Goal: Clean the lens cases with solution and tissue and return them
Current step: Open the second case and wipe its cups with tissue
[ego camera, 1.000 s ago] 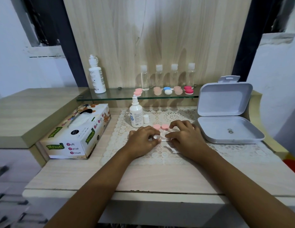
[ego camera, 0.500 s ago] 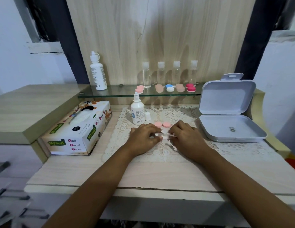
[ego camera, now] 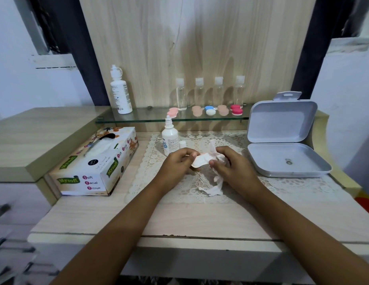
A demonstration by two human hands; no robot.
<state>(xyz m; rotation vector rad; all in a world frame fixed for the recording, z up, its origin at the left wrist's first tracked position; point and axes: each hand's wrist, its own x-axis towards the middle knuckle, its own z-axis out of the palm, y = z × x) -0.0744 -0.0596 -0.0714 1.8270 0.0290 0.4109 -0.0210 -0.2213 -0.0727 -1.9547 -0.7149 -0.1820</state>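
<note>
Pale wood desk (ego camera: 179, 219), wood-grain back panel (ego camera: 200, 42), white walls (ego camera: 344, 83)

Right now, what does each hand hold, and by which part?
The left hand pinches a pale lens case by its left end. The right hand grips a crumpled tissue near its middle, against the case's right end; the tissue's tail hangs loose.

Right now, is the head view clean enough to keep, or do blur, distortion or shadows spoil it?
Head view, centre: sharp, the tissue box print is legible. Head view, lower left: drawer handles smeared. Head view, back: four clear bottles throw soft shadows on the wood panel; lighting even, no harsh glare on the glass shelf.
</note>
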